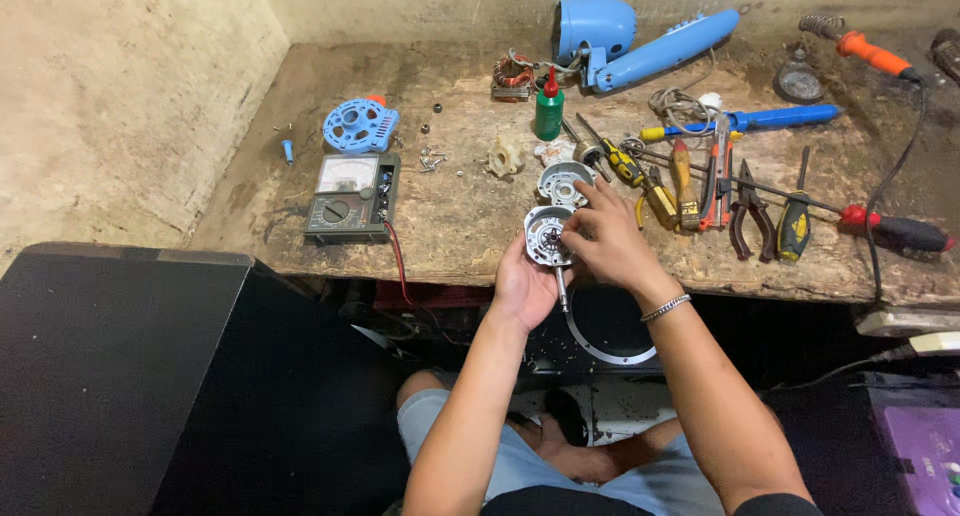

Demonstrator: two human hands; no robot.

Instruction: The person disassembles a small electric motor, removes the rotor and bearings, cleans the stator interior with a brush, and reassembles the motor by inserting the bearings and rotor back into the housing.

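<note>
Rough, stained wooden workbench [470,226] fills the middle of the view, backed by a bare plaster wall, with a black flat-topped box [110,376] at the near left edge.

Nearest, at the bench's front edge, the left hand [522,286] cups a round silver metal motor housing [547,238] from below, fingers curled around its rim, a thin steel shaft [562,288] sticking down out of it. The right hand [608,238], a silver bracelet [667,307] on its wrist, rests on top of the housing with fingertips pinched at its centre.

Just beyond the hands lies a second round silver metal housing half [563,181], apart from the held one. To the left sits a dark analogue multimeter [352,194] with a red lead [398,261] trailing over the bench edge. To the right lie yellow-handled screwdrivers [640,176], red-and-grey pliers [745,216] and a red-and-black handled screwdriver [895,231].

Farther back stand a small green bottle with a red nozzle [548,108], a cream plastic gear [506,156], a blue round slotted plastic cover [358,126] and loose screws [432,159]. At the back wall rest a blue plastic fan body [640,41], a copper-wound stator [513,76] and an orange-handled soldering iron [865,48].
</note>
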